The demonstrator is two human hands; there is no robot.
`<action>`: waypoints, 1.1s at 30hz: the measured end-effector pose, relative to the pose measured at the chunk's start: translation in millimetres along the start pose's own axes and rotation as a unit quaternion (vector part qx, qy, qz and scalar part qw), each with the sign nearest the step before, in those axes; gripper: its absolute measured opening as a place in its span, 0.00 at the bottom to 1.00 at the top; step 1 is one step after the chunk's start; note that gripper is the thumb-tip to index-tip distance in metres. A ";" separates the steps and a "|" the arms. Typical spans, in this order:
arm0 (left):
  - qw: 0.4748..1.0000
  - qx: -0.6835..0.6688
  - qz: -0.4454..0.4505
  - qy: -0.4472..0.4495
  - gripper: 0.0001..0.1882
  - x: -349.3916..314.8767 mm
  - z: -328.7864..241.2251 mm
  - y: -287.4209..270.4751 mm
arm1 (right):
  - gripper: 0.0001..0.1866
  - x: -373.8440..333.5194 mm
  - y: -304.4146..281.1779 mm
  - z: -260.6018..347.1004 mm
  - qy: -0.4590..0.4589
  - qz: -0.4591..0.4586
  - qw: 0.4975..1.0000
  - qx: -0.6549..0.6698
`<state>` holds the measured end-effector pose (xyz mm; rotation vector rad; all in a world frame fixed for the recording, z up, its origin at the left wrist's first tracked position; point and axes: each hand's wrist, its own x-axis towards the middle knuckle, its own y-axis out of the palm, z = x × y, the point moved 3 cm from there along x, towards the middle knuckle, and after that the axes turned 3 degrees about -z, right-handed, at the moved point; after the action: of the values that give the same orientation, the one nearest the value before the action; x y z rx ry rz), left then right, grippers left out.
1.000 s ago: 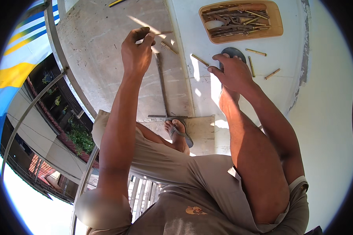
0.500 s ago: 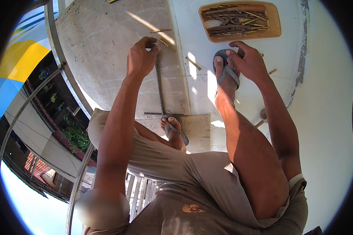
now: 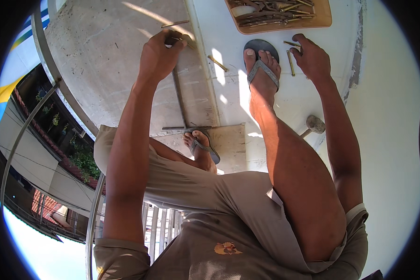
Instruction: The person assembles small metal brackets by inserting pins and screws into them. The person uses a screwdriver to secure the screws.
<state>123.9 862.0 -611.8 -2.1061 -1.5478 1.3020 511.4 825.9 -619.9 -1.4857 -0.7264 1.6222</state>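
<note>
My left hand (image 3: 161,55) is above the grey floor with its fingers curled in. Between its thumb and fingers shows a thin brass-coloured rod (image 3: 186,44); a second rod (image 3: 175,23) lies just beyond. My right hand (image 3: 314,59), thumb and index finger apart, hovers beside my raised foot. By its fingertips is a short brass-coloured rod (image 3: 291,43), apparently not gripped, and another rod (image 3: 291,63) lies below the thumb. One more rod (image 3: 217,63) rests on the white floor between my hands.
An orange-tan plastic box (image 3: 284,27) of rusty and brass-coloured rods stands at the far right. My sandalled feet (image 3: 263,70) are on the floor. A hammer head (image 3: 315,124) shows beside my right forearm. A T-shaped metal bar (image 3: 179,95) lies by my left foot; a metal railing (image 3: 44,60) runs along the left.
My right hand has moved right, off my foot, to the rods beside it. My left fingers have closed around the rod near them. The view has shifted, so the box sits higher.
</note>
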 end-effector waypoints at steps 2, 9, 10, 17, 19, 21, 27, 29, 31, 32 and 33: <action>1.000 -0.001 0.007 -0.010 0.15 0.2 1.7 -0.6 | 0.12 1.4 7.4 -3.3 -0.007 0.013 0.999 0.031; 0.999 -0.024 0.036 -0.011 0.14 -4.7 1.4 6.7 | 0.09 -2.9 7.3 -0.3 0.017 0.004 0.988 0.154; 0.998 -0.016 0.060 0.008 0.14 -7.3 -2.0 10.3 | 0.09 -5.1 6.5 3.0 0.011 0.018 0.986 0.168; 0.989 -0.004 0.139 0.052 0.14 -27.1 -18.1 38.4 | 0.11 -11.9 2.7 19.6 0.021 0.031 0.978 0.206; 0.986 0.040 0.155 0.046 0.14 -31.7 -20.5 39.3 | 0.11 -13.9 5.5 26.0 0.006 0.018 0.965 0.261; 0.985 0.026 0.166 0.030 0.14 -31.5 -16.2 38.1 | 0.11 -15.8 5.0 35.1 -0.019 0.024 0.939 0.344; 0.979 -0.085 0.186 0.003 0.16 -28.4 -36.6 42.0 | 0.11 -17.4 -9.4 57.7 0.048 0.140 0.795 0.588; 0.970 -0.128 0.207 0.000 0.18 -29.4 -45.4 41.9 | 0.11 -18.0 -10.0 63.8 0.084 0.159 0.753 0.633; 0.969 -0.137 0.207 0.011 0.18 -31.7 -43.4 43.3 | 0.11 -18.5 -10.1 73.7 0.094 0.175 0.716 0.669; 0.966 -0.148 0.209 0.023 0.18 -32.9 -43.0 43.1 | 0.11 -18.5 -13.3 77.6 0.091 0.177 0.714 0.671; 0.966 -0.148 0.210 0.023 0.18 -33.4 -44.5 43.7 | 0.10 -19.1 -17.0 80.3 0.094 0.199 0.701 0.678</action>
<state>184.3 828.9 -595.8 -2.7479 -1.3969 1.1827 435.1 826.6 -584.0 -0.6026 0.9068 1.5649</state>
